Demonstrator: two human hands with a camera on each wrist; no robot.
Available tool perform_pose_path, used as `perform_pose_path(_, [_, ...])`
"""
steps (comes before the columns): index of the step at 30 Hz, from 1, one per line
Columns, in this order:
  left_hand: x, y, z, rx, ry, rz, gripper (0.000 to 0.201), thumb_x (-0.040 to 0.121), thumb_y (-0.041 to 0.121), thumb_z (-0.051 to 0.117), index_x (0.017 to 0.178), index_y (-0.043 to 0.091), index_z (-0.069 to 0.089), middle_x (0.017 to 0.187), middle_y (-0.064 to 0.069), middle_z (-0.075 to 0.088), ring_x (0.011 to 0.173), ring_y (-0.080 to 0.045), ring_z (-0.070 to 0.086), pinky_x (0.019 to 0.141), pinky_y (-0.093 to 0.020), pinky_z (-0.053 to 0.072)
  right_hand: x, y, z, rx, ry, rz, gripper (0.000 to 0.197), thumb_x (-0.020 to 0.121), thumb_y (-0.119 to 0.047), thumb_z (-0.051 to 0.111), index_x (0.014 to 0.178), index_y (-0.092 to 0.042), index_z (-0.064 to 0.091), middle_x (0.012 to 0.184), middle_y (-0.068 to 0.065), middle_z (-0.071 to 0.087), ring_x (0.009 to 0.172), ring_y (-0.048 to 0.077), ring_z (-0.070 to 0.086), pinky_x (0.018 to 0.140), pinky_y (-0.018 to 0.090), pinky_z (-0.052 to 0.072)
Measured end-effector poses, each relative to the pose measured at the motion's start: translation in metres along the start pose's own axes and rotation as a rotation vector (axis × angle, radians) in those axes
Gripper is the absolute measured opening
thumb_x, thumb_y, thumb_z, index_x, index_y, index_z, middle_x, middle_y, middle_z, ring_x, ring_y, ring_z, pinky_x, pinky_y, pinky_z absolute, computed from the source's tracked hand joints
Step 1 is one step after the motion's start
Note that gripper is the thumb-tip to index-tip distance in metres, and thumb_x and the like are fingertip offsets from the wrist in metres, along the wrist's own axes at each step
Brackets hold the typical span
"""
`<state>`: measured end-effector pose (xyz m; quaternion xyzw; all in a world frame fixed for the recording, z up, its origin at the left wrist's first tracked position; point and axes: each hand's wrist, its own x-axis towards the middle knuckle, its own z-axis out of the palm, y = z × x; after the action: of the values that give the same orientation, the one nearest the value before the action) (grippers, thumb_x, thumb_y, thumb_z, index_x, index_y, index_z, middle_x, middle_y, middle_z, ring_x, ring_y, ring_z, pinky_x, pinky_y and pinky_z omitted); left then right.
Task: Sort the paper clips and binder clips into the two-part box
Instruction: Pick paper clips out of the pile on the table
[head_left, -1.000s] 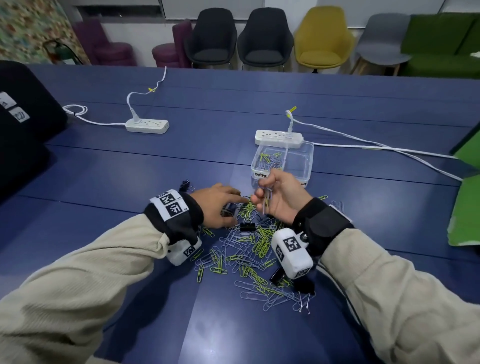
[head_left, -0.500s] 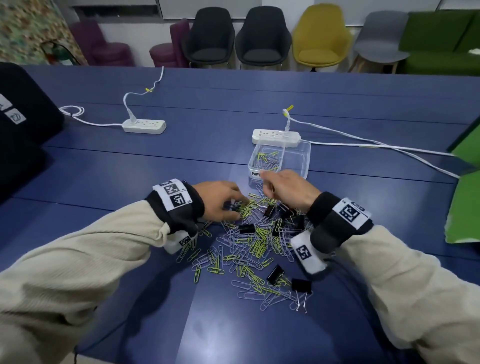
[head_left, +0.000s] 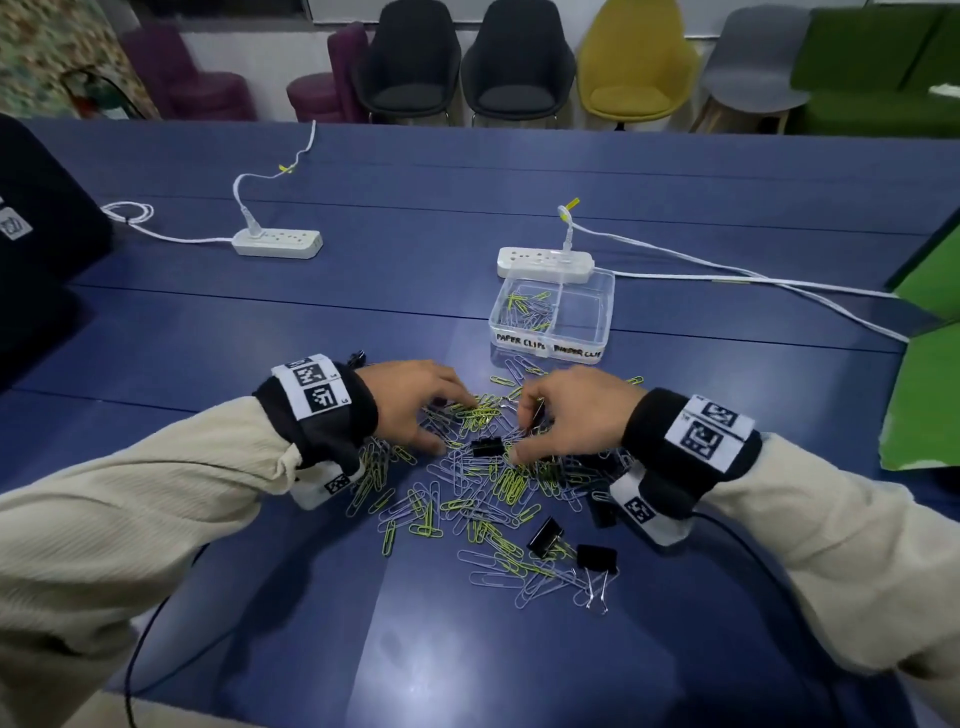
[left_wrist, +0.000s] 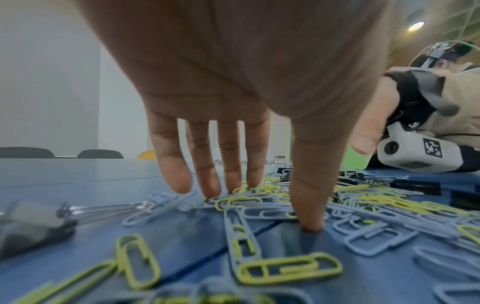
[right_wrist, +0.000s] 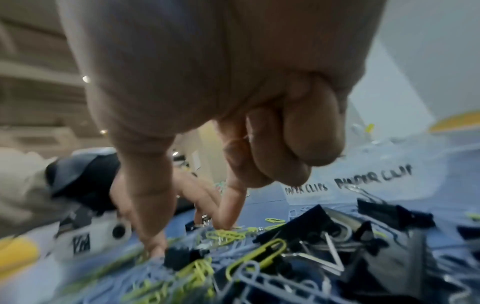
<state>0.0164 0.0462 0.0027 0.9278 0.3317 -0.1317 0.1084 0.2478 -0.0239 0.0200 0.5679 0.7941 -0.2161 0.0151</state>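
A heap of yellow-green and pale blue paper clips (head_left: 467, 488) mixed with black binder clips (head_left: 544, 535) lies on the blue table. Behind it stands the clear two-part box (head_left: 602, 317). Its left part, marked PAPER CLIPS, holds several paper clips (head_left: 527, 309); its right part looks bare. My left hand (head_left: 452, 423) has straight, spread fingers whose tips (left_wrist: 230, 185) touch clips at the heap's far left. My right hand (head_left: 519, 436) reaches down with thumb (right_wrist: 153, 236) and forefinger (right_wrist: 228, 214) apart on the heap, the other fingers curled, beside a binder clip (head_left: 487, 446).
A white power strip (head_left: 545, 260) lies right behind the box, its cable (head_left: 753, 280) running off to the right. Another strip (head_left: 278, 243) sits far left. A black bag (head_left: 41, 234) lies at the left edge and green sheets (head_left: 924, 395) at the right. Chairs line the far side.
My right hand, raised with paper clips a second ago, went toward the box front and has come back down onto the heap. My left hand stayed on the heap's left side.
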Motion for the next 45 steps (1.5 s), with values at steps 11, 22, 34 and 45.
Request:
perform_pose_path(11, [0.002,0.005,0.007,-0.135,0.144,-0.03,0.028,0.076,0.042,0.074,0.097,0.024,0.069,0.095,0.004,0.067,0.087,-0.015,0.061,0.077,-0.028,0.048,0.01,-0.009,0.023,-0.215,0.135,-0.076,0.016,0.083,-0.035,0.061,0.085,-0.02,0.066,0.084,0.0,0.066,0.085,0.025,0.061,0.066,0.028,0.039])
perform_pose_path(22, [-0.002,0.01,0.013,-0.279,0.164,-0.073,0.019,0.081,0.026,0.071,0.098,0.022,0.063,0.082,0.006,0.067,0.073,-0.013,0.062,0.067,-0.021,0.05,0.02,0.011,0.008,0.142,0.04,-0.031,0.03,0.091,-0.036,0.044,0.072,-0.014,0.052,0.069,0.003,0.055,0.067,0.021,0.05,0.067,0.033,0.044])
perform_pose_path(34, [-0.019,-0.009,-0.021,-1.336,0.306,-0.153,0.021,0.089,0.013,0.055,0.108,0.013,0.064,0.086,0.014,0.068,0.074,-0.005,0.062,0.068,-0.019,0.053,0.029,0.011,0.001,1.815,-0.247,-0.155,0.034,0.085,-0.032,0.028,0.065,-0.012,0.046,0.05,0.003,0.038,0.033,0.012,0.026,0.041,0.016,0.013])
perform_pose_path(45, [0.031,-0.017,-0.04,-1.862,0.24,-0.328,0.03,0.088,0.034,0.034,0.063,0.019,0.038,0.054,0.005,0.033,0.038,-0.009,0.027,0.037,-0.017,0.015,0.071,0.03,-0.029,1.731,0.164,0.166,0.029,0.089,-0.027,0.033,0.071,-0.017,0.053,0.052,-0.004,0.041,0.033,0.008,0.026,0.038,0.011,0.015])
